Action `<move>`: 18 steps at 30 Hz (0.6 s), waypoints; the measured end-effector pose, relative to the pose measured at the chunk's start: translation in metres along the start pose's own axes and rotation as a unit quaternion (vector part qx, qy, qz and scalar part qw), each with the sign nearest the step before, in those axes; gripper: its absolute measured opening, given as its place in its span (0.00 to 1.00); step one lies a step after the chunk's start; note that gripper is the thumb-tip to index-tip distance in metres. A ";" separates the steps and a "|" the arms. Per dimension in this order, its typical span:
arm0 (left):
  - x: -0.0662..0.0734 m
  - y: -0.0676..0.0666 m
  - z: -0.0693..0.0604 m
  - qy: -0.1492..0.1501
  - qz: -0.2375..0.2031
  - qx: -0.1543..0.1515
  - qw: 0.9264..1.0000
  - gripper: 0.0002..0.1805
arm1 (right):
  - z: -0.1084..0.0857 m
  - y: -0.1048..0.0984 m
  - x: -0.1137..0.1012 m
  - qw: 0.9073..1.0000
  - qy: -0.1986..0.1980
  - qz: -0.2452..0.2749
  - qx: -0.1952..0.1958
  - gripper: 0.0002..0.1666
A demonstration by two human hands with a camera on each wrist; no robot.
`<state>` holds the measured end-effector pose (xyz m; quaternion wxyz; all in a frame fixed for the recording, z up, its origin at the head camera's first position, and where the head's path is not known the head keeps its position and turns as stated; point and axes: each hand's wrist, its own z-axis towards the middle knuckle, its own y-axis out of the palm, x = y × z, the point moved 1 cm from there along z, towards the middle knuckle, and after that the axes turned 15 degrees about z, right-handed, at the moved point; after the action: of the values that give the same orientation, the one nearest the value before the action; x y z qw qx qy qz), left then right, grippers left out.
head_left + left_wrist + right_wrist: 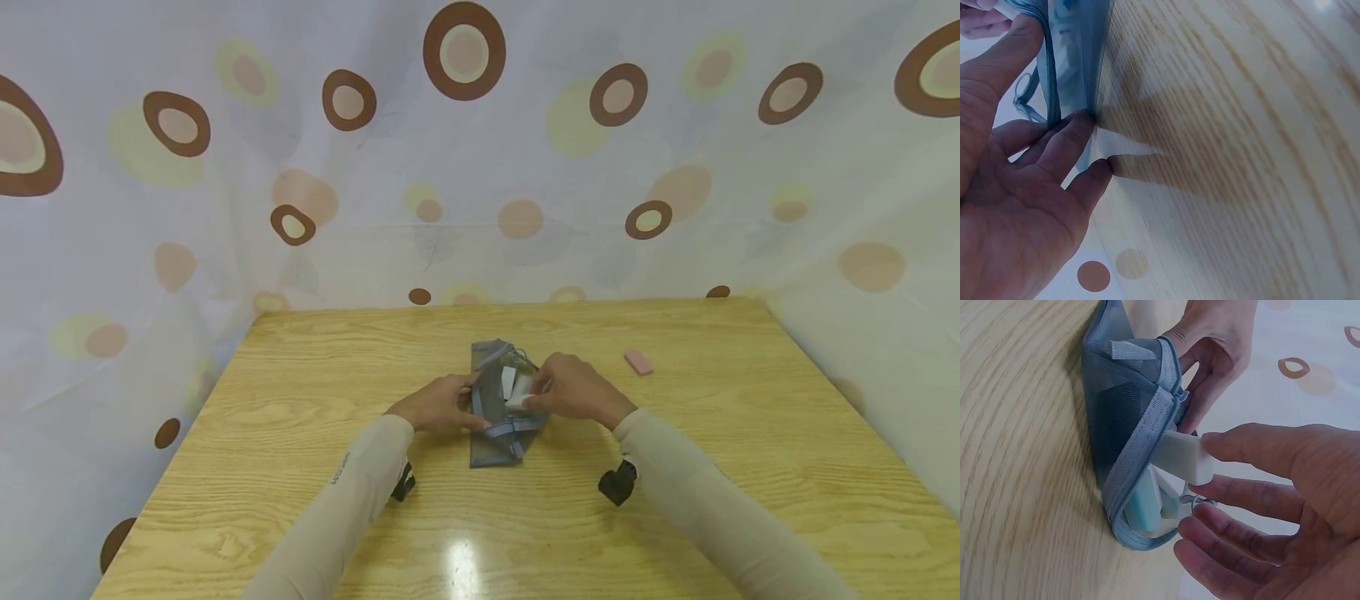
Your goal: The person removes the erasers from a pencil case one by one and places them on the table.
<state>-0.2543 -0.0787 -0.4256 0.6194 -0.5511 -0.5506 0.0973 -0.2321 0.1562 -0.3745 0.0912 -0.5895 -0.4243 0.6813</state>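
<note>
- Head: work appears part-done; pink block [639, 362] lies on the counter [300, 517], apart from the open grey mesh pouch [489, 398].
- Left wrist: left hand [1022, 181] has fingers clamped on the pouch.
- Right wrist: right hand [1310, 503] pinches white block [1186, 456] at the pouch's mouth; more blocks [1143, 505] inside; mesh slack, see-through.

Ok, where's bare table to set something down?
Bare patches: left of the left hand, right of the pink block, and between the forearms, nearer than the mesh pouch. Crowded: at the pouch, where the right hand pinches a white block.
</note>
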 end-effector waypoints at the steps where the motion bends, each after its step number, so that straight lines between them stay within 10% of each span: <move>1: 0.000 0.000 0.000 -0.001 0.001 0.001 1.000 0.51 | 0.000 -0.001 0.000 1.000 -0.001 0.002 -0.001 0.10; 18: -0.004 0.001 0.002 0.002 0.023 0.000 1.000 0.52 | -0.005 -0.014 -0.003 0.999 -0.026 0.026 0.009 0.08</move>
<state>-0.2569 -0.0798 -0.4294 0.6182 -0.5637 -0.5364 0.1110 -0.2321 0.1652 -0.3624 0.0679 -0.5811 -0.4051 0.7026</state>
